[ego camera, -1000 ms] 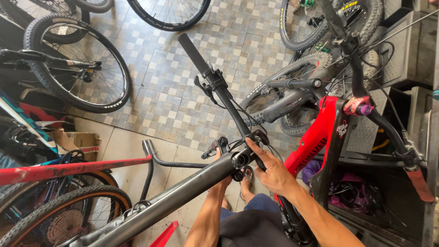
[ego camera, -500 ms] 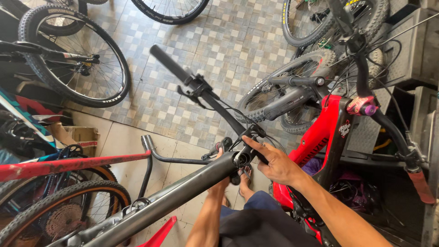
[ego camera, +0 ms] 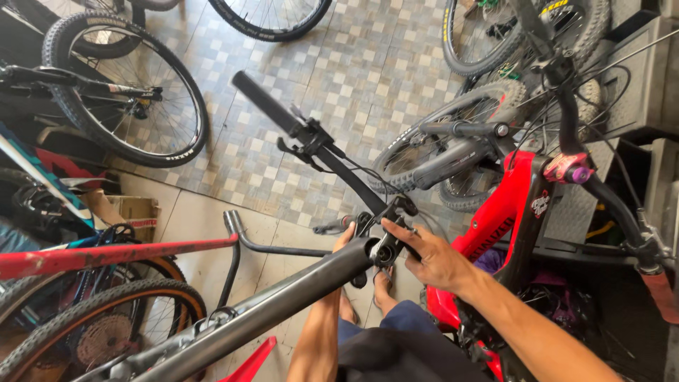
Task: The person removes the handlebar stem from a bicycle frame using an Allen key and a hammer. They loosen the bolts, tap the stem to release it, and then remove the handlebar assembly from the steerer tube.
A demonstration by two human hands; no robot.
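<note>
From the head camera I look down along a dark grey bike frame [ego camera: 283, 297] that runs from the lower left up to its stem [ego camera: 385, 247]. From there the black handlebar [ego camera: 339, 166] angles up and left to a rubber grip [ego camera: 265, 102], with a brake lever [ego camera: 300, 148] just below the bar.

My right hand [ego camera: 431, 258] sits on the stem, fingers [ego camera: 396, 230] curled and pressed together around the clamp. Whether they pinch a small tool or bolt, I cannot tell; the knuckles cover that spot.

My left hand [ego camera: 344, 237] is mostly hidden behind the frame's top tube. Only a fingertip or thumb shows above the tube, near the stem, so I cannot make out how its fingers stand or what they hold. The forearm rises from the bottom edge.

A red bike frame [ego camera: 506, 212] stands just to the right, its lower part blocked by my right arm. A wheel [ego camera: 134, 92] leans at upper left, and another tyre [ego camera: 272, 18] is cut off by the top edge. At lower left a tan-walled tyre [ego camera: 106, 304] runs out of view. My bare feet [ego camera: 385, 290] show on the tiled floor [ego camera: 368, 64], partly under the tube.
</note>
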